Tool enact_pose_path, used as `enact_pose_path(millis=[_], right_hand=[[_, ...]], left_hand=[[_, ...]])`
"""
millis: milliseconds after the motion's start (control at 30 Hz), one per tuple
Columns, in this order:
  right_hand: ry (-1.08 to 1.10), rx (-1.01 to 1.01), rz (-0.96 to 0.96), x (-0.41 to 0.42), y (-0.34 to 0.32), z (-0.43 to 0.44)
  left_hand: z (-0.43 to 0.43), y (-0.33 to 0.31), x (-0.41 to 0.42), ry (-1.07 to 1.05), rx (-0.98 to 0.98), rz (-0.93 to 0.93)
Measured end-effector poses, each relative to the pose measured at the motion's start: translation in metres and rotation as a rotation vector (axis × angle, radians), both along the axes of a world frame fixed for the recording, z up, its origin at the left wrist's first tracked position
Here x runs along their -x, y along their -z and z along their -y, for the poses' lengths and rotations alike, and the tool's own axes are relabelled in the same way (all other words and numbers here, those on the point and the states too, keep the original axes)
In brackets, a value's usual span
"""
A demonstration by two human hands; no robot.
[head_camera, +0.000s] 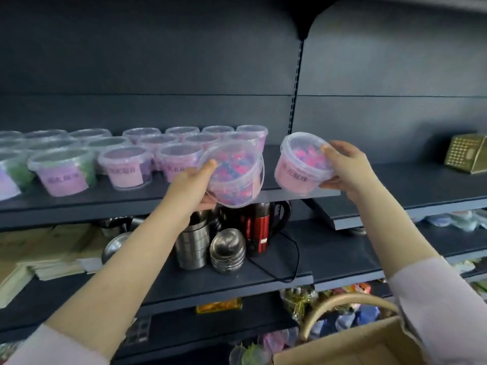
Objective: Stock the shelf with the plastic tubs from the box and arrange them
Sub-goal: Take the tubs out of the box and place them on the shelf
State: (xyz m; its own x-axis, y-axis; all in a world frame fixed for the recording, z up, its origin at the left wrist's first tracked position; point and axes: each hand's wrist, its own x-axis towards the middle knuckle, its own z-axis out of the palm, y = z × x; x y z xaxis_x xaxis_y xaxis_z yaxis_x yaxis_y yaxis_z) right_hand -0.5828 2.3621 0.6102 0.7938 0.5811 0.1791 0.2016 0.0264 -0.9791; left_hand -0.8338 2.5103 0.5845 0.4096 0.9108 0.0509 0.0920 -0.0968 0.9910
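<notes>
Dark grey shop shelving fills the view, its upper shelf (131, 200) lined on the left with rows of clear lidded tubs (126, 167) that stand upright, pink paper labels facing out. A few at the far left hold green contents. A person in pale pink sleeves reaches in with both arms, the hands well apart and each wrapped round a tub of its own.

The left hand (196, 180) grips a tub of pink and blue pieces (234, 177) from its side and underside, thumb across the lid's edge. This tub is tilted so its lid faces the camera, and it hangs in front of the shelf's front edge, just beside the nearest standing row.

The right hand (345, 167) holds a second tub (300, 164) — thumb on the lid's rim, fingers under the base — tilted to the left over the shelf's open right end. Whether its base touches the shelf cannot be told.

On the shelf below stand a stack of steel cups (191, 246), nested steel bowls (228, 248) and a red and black electric kettle (259, 225), with flat brown paper bags (39, 254) to the left. A gold-coloured perforated object (465, 154) sits on the neighbouring bay's shelf at right. An open cardboard box (355, 346) shows at the bottom right — below the right forearm.
</notes>
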Motion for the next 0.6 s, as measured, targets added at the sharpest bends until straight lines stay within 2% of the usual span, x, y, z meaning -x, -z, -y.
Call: enact_pose_path(millis=[133,267,367,467,600], right_hand=[[-0.029,0.075,-0.058,-0.035,0.007,-0.051],[-0.049,0.193,-0.018,-0.055,0.016,-0.094],[-0.099,0.196,-0.086,-0.060,0.013,-0.117],[-0.244,0.197,-0.140,-0.060,0.008,-0.118],[-0.471,0.220,0.003,-0.066,0.023,-0.102]], left_hand=[[-0.023,0.007,-0.016,-0.054,0.016,-0.035],[-0.035,0.016,-0.021,-0.087,0.061,-0.043],[-0.042,0.019,-0.023,-0.094,0.095,-0.046],[-0.050,0.021,-0.024,-0.082,0.118,-0.038],[-0.060,0.025,-0.018,-0.073,0.144,0.002]])
